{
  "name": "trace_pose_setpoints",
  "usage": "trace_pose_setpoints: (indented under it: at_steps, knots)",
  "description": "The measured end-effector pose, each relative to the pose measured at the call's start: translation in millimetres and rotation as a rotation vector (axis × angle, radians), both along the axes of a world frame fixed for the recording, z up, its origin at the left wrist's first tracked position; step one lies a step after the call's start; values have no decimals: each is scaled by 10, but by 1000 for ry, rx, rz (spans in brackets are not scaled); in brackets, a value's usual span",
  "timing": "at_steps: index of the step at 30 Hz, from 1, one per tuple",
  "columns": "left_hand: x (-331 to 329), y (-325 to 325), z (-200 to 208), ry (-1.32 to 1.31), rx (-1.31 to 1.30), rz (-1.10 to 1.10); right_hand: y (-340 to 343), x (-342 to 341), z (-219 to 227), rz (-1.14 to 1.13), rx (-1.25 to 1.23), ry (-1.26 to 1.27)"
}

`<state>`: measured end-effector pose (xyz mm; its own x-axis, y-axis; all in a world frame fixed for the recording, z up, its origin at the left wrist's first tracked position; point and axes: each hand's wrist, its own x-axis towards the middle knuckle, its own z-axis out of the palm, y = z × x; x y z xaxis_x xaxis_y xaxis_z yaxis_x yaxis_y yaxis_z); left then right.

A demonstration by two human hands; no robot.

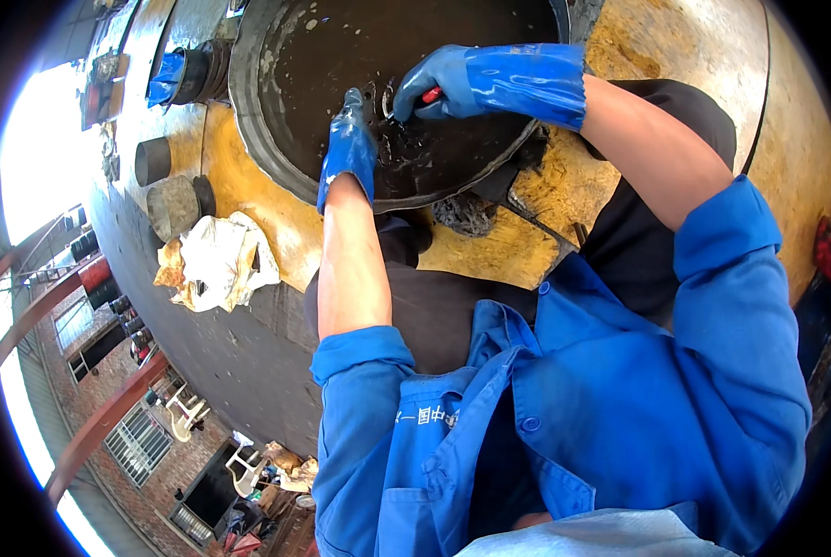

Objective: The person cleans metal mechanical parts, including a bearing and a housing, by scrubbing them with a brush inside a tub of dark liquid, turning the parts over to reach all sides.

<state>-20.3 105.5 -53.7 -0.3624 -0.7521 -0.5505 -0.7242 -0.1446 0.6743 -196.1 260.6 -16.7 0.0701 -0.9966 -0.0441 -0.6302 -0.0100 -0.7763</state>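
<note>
A wide round metal basin [248, 102] holds dark, murky liquid [341, 42]. My right hand [443, 84], in a long blue rubber glove, is closed round a tool with a red handle [431, 95]; its working end is hard to make out. At the basin's near side my left hand [350, 144], also gloved in blue, has its thumb raised and its fingers partly hidden. It seems to grip a small wet metal part [386, 102] between my two hands, just over the liquid. Ripples and drips show below the part.
A crumpled whitish cloth [225, 262] lies left of the basin, near a metal can [172, 206] and a dark cylinder [153, 161]. Farther back stands a dark bucket [191, 78] with blue material in it. A dark fibrous wad [464, 213] sits by the basin's near rim.
</note>
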Motion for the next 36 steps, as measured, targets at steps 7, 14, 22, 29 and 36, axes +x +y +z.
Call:
trace_pose_setpoints:
  at_steps: [7, 14, 22, 29, 36]
  knots:
    - [-57, 53, 183, 17, 32, -22, -47, -54, -256, -198, -154, -62]
    - [-55, 127, 254, -71, -76, -69, -15, -137, -85, -512, 142, -250]
    - [19, 53, 77, 95, -133, -198, -111, -332, -362, -690, 380, -176]
    - [59, 67, 75, 150, -120, -200, -104, -231, -317, -650, 391, -107]
    - [-20, 25, 49, 109, -90, -230, -93, -178, -272, -500, 80, -6]
